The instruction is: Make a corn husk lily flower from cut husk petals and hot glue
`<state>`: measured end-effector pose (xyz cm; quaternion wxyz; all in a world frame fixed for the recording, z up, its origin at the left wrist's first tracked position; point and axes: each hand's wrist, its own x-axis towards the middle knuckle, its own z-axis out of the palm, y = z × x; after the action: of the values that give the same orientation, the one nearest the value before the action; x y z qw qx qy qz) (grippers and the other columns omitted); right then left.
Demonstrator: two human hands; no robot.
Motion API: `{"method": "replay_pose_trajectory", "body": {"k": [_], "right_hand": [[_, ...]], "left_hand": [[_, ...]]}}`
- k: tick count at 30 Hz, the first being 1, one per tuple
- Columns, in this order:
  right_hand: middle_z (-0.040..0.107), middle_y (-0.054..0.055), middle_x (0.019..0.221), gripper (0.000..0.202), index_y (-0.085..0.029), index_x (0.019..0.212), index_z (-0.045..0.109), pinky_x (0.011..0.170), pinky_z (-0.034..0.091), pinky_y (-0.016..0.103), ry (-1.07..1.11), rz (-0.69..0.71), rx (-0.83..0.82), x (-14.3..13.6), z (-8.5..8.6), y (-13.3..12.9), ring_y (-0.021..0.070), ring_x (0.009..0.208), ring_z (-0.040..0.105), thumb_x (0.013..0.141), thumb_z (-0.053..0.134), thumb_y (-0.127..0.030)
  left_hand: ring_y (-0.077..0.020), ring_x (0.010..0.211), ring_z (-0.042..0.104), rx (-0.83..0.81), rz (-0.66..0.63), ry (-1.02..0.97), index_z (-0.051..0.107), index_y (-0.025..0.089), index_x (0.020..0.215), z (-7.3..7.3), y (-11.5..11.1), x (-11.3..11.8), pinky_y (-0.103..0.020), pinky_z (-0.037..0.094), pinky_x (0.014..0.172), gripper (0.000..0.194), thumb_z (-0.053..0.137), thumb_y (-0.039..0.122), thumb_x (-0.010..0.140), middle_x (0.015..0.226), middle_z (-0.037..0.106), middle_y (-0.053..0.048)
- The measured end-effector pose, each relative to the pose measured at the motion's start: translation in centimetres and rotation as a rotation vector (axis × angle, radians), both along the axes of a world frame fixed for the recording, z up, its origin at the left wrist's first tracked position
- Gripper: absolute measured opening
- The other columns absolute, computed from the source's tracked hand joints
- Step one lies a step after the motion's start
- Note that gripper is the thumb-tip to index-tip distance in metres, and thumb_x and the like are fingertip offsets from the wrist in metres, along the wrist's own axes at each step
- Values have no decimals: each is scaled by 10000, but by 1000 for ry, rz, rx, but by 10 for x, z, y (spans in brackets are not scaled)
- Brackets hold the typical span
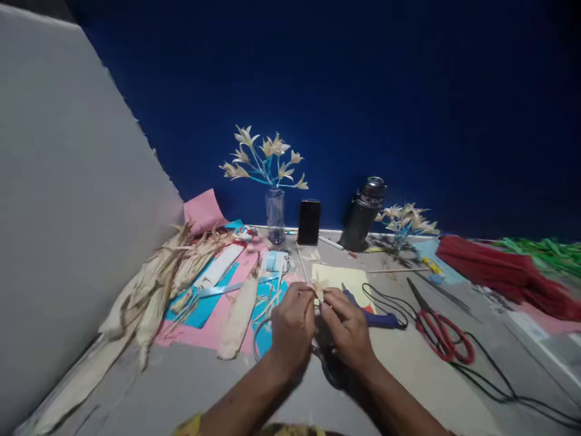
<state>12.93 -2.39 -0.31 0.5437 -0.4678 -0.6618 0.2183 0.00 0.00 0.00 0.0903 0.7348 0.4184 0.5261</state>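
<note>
A small pale flower (pixel 320 287), like the dried corn-husk ones in the vase, is pinched between my two hands. My left hand (pixel 293 324) has its fingers closed at the flower's left side. From the right, my right hand (pixel 347 327) closes thumb and fingers on it. The fingers hide the flower's lower part. Beneath my wrists lies a dark-handled tool (pixel 333 374), partly covered. A blue glue gun (pixel 381 319) rests just right of my right hand, near a pale yellow paper sheet (pixel 333 274).
Corn husks (pixel 149 303) spread over pink and blue paper at left. Behind stand a glass vase (pixel 275 215) of husk flowers, a phone (pixel 309 223) and a flask (pixel 363 215). Red-handled scissors (pixel 445 339), black cord (pixel 494 387) and a red cloth (pixel 503 272) lie right.
</note>
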Motion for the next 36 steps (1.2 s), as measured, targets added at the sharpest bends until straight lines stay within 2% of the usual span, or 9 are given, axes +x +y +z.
{"method": "replay_pose_trajectory", "body": {"k": [4, 10, 15, 20, 26, 34, 36], "right_hand": [[712, 68, 997, 194, -199, 948, 708, 856, 500, 260, -7, 20, 13, -2, 4, 1, 193, 963, 654, 938, 517, -162], [665, 56, 882, 181, -196, 879, 686, 773, 494, 278, -18, 26, 4, -1, 7, -1, 189, 836, 630, 946, 520, -173], [695, 69, 931, 170, -194, 938, 709, 767, 501, 281, 3, 16, 9, -1, 7, -2, 194, 864, 646, 949, 540, -185], [719, 54, 850, 113, -186, 892, 713, 647, 501, 258, 78, -80, 4, -2, 5, 0, 179, 750, 654, 910, 604, -207], [637, 8, 692, 101, -176, 788, 672, 522, 416, 231, -5, -166, -1, 3, 5, 3, 130, 566, 530, 867, 611, -191], [553, -33, 616, 123, -194, 705, 589, 534, 395, 225, -116, -244, 124, 7, 1, 6, 117, 533, 491, 802, 594, -118], [531, -40, 601, 155, -199, 682, 563, 530, 388, 225, -131, -253, 149, 7, 1, 7, 113, 520, 478, 800, 576, -99]], "left_hand": [[-144, 728, 625, -80, -43, -100, 611, 184, 690, 2, 7, -6, -244, 496, 675, 212, 539, 40, 828, 745, 649, -27], [-127, 655, 610, -179, -69, -199, 632, 184, 713, 0, 10, -6, -222, 491, 592, 148, 582, 59, 776, 729, 628, -4], [-118, 638, 562, -216, -61, -258, 580, 184, 674, -2, 8, -3, -217, 463, 588, 143, 610, 94, 780, 692, 576, 16], [-123, 658, 558, -293, -103, -339, 594, 182, 676, 1, 6, 0, -221, 446, 597, 134, 614, 114, 789, 707, 585, 8], [-128, 640, 542, -379, -148, -372, 606, 181, 673, 4, 4, 3, -235, 427, 599, 137, 621, 143, 803, 686, 574, 6], [-129, 665, 546, -316, -191, -306, 646, 176, 688, 6, -3, 5, -228, 418, 601, 139, 607, 134, 815, 709, 591, -7], [-124, 648, 527, -308, -171, -302, 615, 178, 651, 6, -4, 6, -225, 406, 589, 159, 591, 106, 792, 688, 572, 2]]}}
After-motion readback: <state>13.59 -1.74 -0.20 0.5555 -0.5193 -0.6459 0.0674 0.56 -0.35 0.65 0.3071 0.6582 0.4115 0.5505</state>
